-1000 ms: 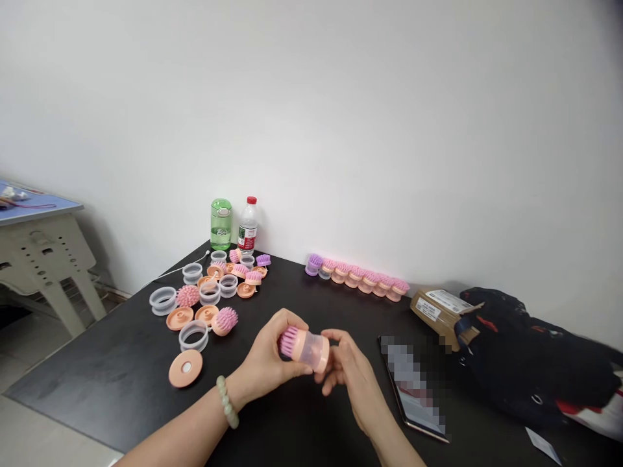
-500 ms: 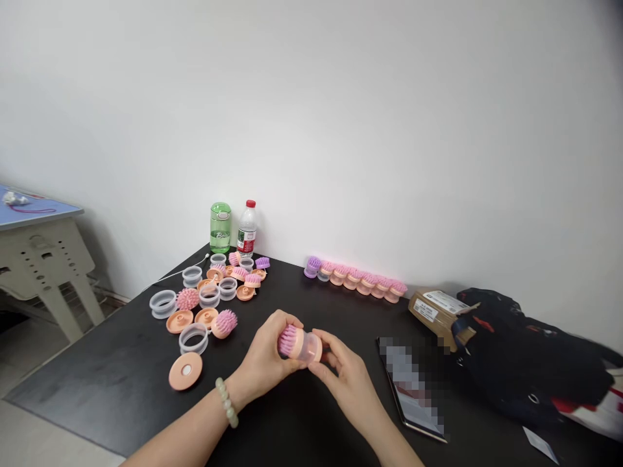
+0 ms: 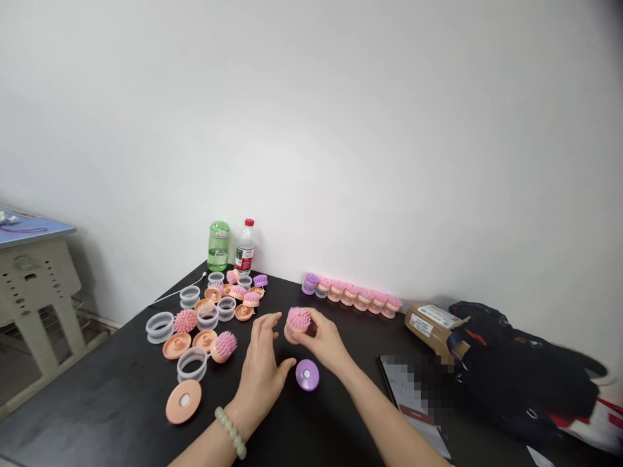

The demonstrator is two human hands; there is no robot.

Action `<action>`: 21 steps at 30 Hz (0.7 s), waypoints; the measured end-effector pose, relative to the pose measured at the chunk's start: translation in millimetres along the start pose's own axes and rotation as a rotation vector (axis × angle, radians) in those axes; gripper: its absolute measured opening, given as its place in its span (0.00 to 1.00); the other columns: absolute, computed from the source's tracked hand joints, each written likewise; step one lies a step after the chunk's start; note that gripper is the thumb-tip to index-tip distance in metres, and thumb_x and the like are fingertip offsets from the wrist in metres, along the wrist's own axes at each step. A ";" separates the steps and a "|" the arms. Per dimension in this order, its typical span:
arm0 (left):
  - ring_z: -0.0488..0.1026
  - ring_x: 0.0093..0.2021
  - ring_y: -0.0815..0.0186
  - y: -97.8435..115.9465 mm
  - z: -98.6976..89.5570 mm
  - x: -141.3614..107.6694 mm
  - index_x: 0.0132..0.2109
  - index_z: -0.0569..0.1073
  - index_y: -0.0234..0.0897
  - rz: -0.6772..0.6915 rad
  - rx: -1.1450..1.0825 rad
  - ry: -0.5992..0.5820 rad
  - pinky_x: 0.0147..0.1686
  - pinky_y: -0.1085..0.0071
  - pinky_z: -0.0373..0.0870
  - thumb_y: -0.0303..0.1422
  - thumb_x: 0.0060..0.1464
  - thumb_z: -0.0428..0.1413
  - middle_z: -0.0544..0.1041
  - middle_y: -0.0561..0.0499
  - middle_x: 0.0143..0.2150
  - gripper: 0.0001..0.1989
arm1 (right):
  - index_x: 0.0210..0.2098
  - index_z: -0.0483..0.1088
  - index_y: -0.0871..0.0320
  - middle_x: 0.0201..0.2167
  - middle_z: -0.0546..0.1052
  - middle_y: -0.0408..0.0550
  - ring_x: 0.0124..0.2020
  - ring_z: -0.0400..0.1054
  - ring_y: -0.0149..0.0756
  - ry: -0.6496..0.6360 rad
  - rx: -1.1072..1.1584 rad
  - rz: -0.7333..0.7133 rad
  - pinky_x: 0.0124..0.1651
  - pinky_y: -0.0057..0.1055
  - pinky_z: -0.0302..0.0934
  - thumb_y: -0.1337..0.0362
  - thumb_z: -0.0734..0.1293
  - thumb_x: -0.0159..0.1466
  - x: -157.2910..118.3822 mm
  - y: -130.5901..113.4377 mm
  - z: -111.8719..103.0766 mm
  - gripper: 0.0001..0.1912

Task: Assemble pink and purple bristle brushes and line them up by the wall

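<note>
My right hand (image 3: 324,340) grips a round scrubbing brush (image 3: 298,319) from the right side, its pink bristles facing up. Apart from it on the left, my left hand (image 3: 263,360) is open, fingers spread and holding nothing; a beaded bracelet circles the wrist. Between both hands a purple disc (image 3: 307,375) with a pale centre lies on the black table. Left of my left hand are a pink bristle head (image 3: 224,347), a clear plastic ring (image 3: 191,364) and a peach disc (image 3: 183,401). More rings, discs and bristle heads lie scattered behind them.
Along the wall stands a row of assembled brushes (image 3: 350,294), mostly pink with a purple one at the left end. A green bottle (image 3: 218,246) and a red-capped water bottle (image 3: 244,248) stand at the back left. On the right are a tablet (image 3: 413,405), a cardboard box (image 3: 433,324) and a black bag (image 3: 525,363).
My left hand has let go of the brush and opened. The brush has turned from sideways to bristles-up in my right hand and moved slightly away. The purple disc has come into view.
</note>
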State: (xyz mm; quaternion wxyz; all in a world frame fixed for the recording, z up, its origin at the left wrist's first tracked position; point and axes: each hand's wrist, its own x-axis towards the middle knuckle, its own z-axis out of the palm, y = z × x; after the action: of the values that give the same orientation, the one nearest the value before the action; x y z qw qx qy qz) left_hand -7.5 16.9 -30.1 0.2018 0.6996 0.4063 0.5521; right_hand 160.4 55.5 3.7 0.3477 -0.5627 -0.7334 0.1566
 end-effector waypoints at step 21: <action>0.64 0.61 0.47 11.6 5.4 -12.7 0.60 0.61 0.46 0.012 -0.091 -0.097 0.53 0.49 0.73 0.18 0.43 0.56 0.59 0.40 0.63 0.37 | 0.47 0.72 0.63 0.41 0.78 0.55 0.43 0.74 0.43 0.086 -0.516 0.243 0.46 0.42 0.68 0.62 0.63 0.70 121.4 46.1 42.2 0.11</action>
State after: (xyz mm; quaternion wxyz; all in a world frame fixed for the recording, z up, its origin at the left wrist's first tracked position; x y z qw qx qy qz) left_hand 0.8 1.0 -31.0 0.2495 0.7181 0.3663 0.5365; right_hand 149.3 190.5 -14.3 0.2025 -0.7224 -0.6609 -0.0189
